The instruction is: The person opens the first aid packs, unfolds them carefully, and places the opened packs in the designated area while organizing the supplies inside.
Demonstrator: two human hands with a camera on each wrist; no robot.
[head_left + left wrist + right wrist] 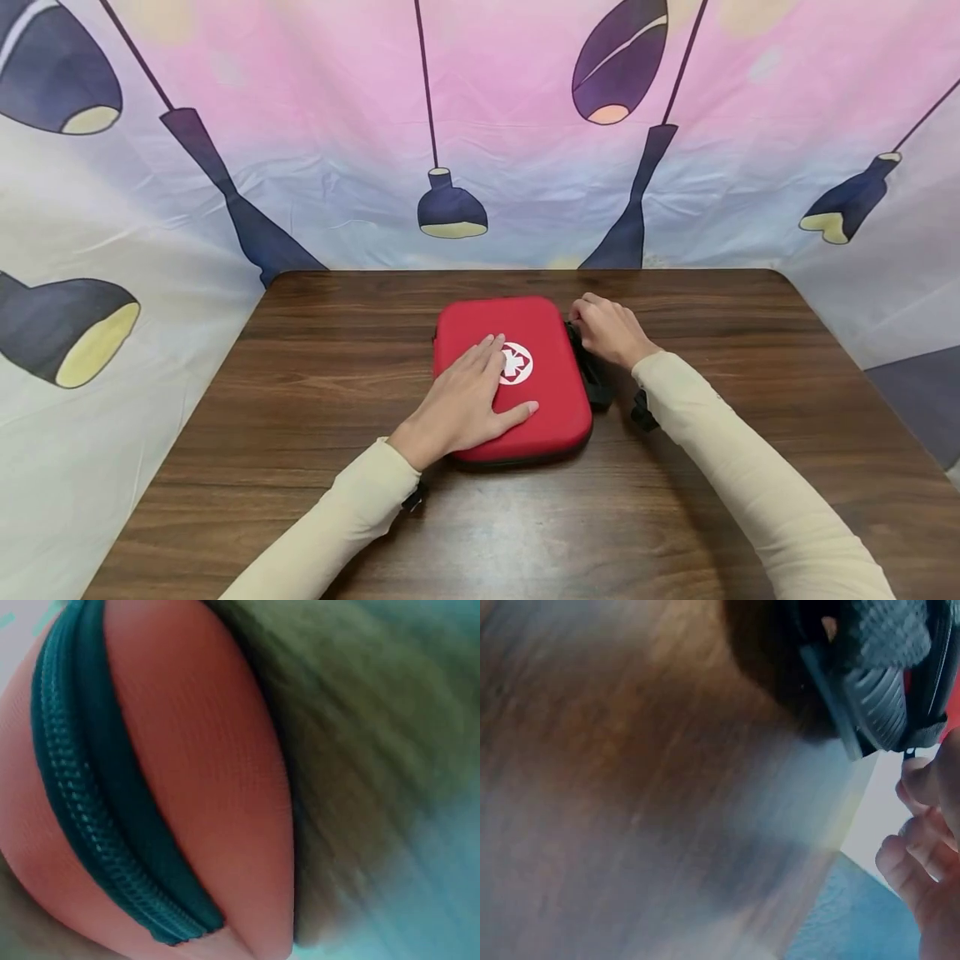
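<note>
A red first-aid case (pixel 487 321) with a white round emblem lies flat on the wooden table. Spread across its lid is my left hand (pixel 461 404), fingers straight and thumb out to the side, pressing on it. My right hand (pixel 611 332) is at the case's far right corner, its fingers curled. In the right wrist view, thumb and fingertips pinch a small dark zipper pull (pixel 909 754) at the case's edge. The left wrist view shows the case's dark zipper (pixel 94 825) with its teeth together along the red side.
A black strap (pixel 597 392) hangs off the case's right side, its ribbed plastic buckle (pixel 877 709) close to the right fingers. Brown wooden table (pixel 322 375) surrounds the case. Behind it hangs a cloth backdrop (pixel 360 100) printed with lamps.
</note>
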